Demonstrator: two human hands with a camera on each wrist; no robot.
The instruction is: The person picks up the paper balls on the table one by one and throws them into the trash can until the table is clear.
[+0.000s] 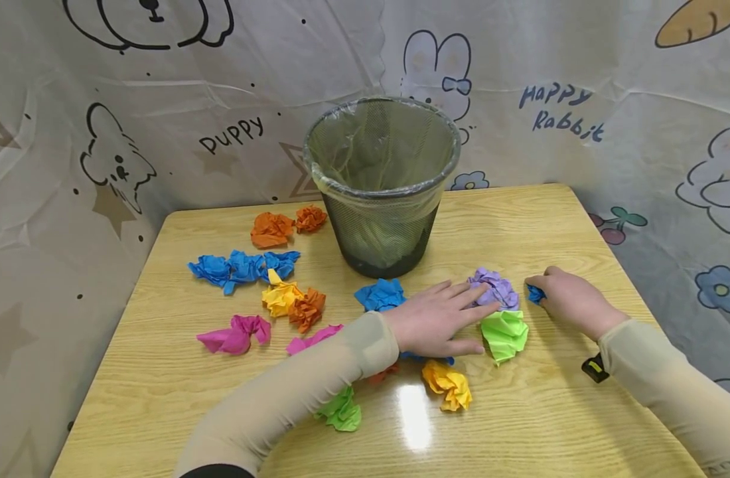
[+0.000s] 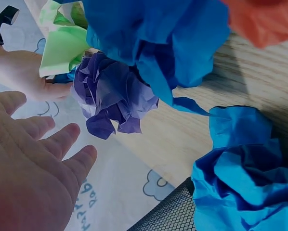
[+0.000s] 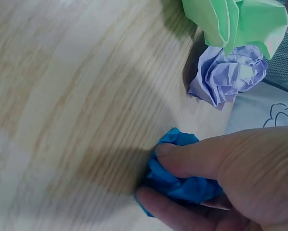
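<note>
At the right side of the table my right hand (image 1: 574,302) pinches a crumpled blue paper ball (image 3: 182,178) between thumb and fingers, low at the wood surface. My left hand (image 1: 438,320) is spread flat with fingers extended, reaching over the middle toward a purple paper ball (image 1: 495,290). Its fingertips overlap the purple ball in the head view. Just in front of the purple ball lies a light green paper ball (image 1: 505,335). Another blue paper ball (image 1: 379,295) sits left of the left hand, and one more is partly hidden beneath that hand.
A mesh bin (image 1: 381,226) with a clear liner stands at the back. Orange (image 1: 272,230), blue (image 1: 245,267), yellow (image 1: 281,299) and pink paper balls (image 1: 236,334) lie on the left. Nearer the front are a yellow ball (image 1: 448,385) and a green ball (image 1: 343,410). A patterned curtain hangs behind.
</note>
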